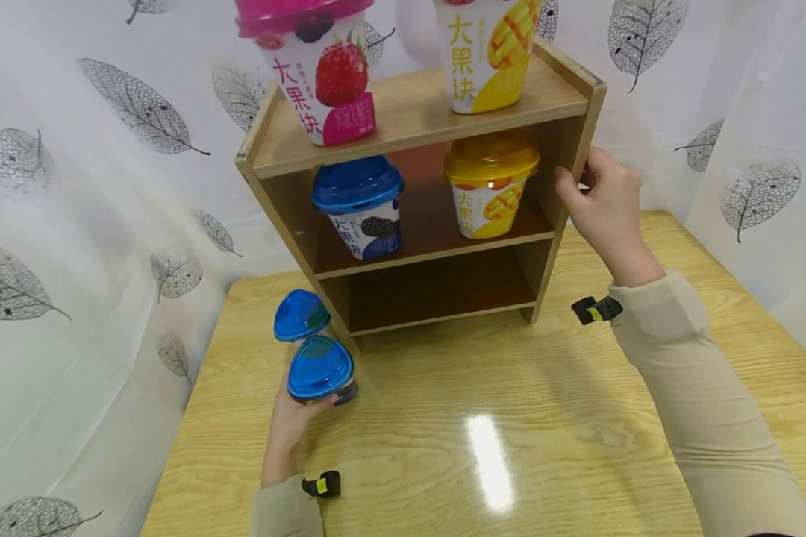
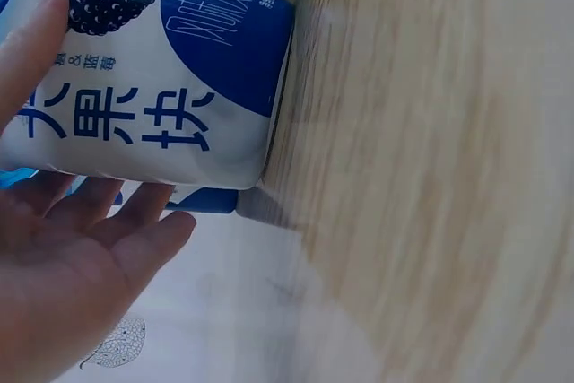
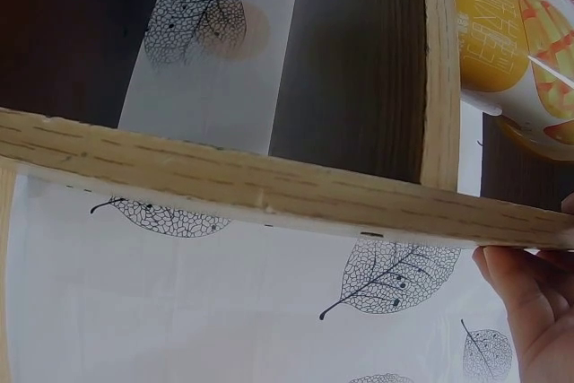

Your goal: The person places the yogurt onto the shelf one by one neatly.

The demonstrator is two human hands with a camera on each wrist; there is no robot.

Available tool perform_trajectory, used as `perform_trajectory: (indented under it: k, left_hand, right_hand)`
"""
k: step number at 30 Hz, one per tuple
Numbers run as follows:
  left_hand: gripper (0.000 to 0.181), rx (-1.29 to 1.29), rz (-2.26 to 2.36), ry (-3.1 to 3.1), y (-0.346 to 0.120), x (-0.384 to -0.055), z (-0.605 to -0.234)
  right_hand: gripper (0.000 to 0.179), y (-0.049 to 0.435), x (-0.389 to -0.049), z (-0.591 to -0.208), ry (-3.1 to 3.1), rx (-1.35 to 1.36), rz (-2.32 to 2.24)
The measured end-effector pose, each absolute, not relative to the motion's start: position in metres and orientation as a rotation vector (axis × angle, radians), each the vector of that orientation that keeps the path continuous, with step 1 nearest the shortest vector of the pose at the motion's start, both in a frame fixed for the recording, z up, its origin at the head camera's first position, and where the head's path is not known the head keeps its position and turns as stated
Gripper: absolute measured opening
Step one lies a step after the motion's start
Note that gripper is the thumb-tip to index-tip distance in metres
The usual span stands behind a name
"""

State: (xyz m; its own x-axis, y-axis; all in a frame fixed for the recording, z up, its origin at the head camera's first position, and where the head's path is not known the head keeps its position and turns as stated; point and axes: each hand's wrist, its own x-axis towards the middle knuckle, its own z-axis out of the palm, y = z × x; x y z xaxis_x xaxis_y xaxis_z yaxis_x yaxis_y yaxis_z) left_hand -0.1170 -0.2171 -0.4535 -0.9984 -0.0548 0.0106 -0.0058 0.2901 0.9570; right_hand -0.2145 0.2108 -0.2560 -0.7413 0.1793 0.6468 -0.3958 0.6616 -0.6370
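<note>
My left hand (image 1: 289, 421) holds a blue-lidded yogurt cup (image 1: 320, 367) low at the left of the wooden shelf (image 1: 413, 104). In the left wrist view, thumb and fingers stand on either side of this white-and-blue cup (image 2: 134, 87), whose base is at the table surface. Just behind it is a second blue-lidded cup (image 1: 300, 315), mostly hidden. My right hand (image 1: 607, 198) grips the shelf's right side panel (image 3: 341, 190), thumb on the inner side in the head view; some fingers are hidden behind the panel.
On the top board stand a pink-lidded strawberry cup (image 1: 325, 82) and a yellow mango cup (image 1: 486, 56). The middle level holds a blue-lidded cup (image 1: 363, 212) and a yellow-lidded cup (image 1: 490, 186). Leaf-patterned sheeting (image 1: 107, 298) surrounds the wooden table (image 1: 430, 425).
</note>
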Motion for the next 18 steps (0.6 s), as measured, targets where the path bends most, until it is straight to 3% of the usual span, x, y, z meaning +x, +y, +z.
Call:
perform_trajectory:
  k: [10,18]
  left_hand:
    - [0.079,0.069,-1.897,-2.456,-0.207,-0.113,-0.437]
    - [0.078,0.058,-1.851,-2.441,-0.208,-0.116,-0.447]
  right_hand:
    - [0.027,0.211,-0.215,-0.257,-2.170,0.177,1.038]
    - [0.027,0.211,-0.215,-0.257,-2.173,0.173,1.037]
